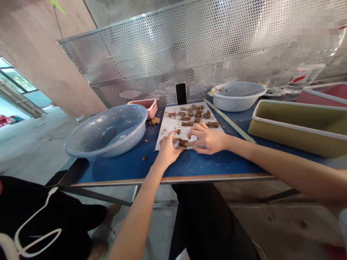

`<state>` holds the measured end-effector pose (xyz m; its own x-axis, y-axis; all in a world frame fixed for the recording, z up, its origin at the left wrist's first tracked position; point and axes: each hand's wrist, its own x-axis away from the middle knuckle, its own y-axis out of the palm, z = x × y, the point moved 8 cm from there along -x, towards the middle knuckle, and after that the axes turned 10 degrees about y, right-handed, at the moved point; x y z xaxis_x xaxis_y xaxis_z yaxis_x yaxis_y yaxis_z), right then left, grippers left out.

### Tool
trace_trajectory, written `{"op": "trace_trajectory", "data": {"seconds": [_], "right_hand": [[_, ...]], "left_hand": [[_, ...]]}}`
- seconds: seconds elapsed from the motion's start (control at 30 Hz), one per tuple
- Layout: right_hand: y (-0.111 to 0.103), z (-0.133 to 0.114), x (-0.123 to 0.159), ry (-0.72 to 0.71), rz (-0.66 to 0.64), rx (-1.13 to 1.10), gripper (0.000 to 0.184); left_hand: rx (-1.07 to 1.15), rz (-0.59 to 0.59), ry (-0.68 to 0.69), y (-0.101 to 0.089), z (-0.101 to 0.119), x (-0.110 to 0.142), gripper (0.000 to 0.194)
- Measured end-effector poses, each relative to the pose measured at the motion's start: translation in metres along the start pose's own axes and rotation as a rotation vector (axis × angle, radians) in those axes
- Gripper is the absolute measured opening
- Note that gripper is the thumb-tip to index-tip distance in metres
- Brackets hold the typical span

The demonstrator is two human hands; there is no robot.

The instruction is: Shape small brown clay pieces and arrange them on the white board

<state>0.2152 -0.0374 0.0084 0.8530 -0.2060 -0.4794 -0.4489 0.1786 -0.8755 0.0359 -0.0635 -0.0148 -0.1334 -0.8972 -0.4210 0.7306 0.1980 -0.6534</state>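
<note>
A white board [173, 124] lies on the blue table [130, 166] and carries several small brown clay pieces [193, 115] in rows at its far end. Both my hands rest at the board's near edge. My left hand [168, 148] and my right hand [207, 138] pinch the same small brown clay lump [183, 143] between their fingertips, the fingers curled around it. A loose brown clump [155, 121] sits on the table just left of the board.
A large blue basin [107, 131] stands at left, a pink tray [146, 105] behind it. A phone [181, 93] leans on the perforated metal screen. A white basin [237, 95], an olive tray [298, 126] and a long flat stick [230, 122] lie right.
</note>
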Motion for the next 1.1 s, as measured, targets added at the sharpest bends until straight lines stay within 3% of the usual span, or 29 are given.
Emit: {"op": "trace_trajectory", "data": {"seconds": [0.33,0.5,1.1], "right_hand": [[0.001,-0.002,0.000,0.005,-0.008,0.009,0.031],[0.002,-0.008,-0.002,-0.014,-0.002,0.042,0.040],[0.001,-0.012,-0.004,-0.041,0.045,0.045,0.030]], "left_hand": [[-0.003,-0.010,-0.002,-0.001,0.003,0.000,0.076],[-0.005,-0.010,0.011,-0.001,0.004,0.000,0.075],[-0.004,0.006,0.013,0.000,-0.001,0.001,0.077]]}}
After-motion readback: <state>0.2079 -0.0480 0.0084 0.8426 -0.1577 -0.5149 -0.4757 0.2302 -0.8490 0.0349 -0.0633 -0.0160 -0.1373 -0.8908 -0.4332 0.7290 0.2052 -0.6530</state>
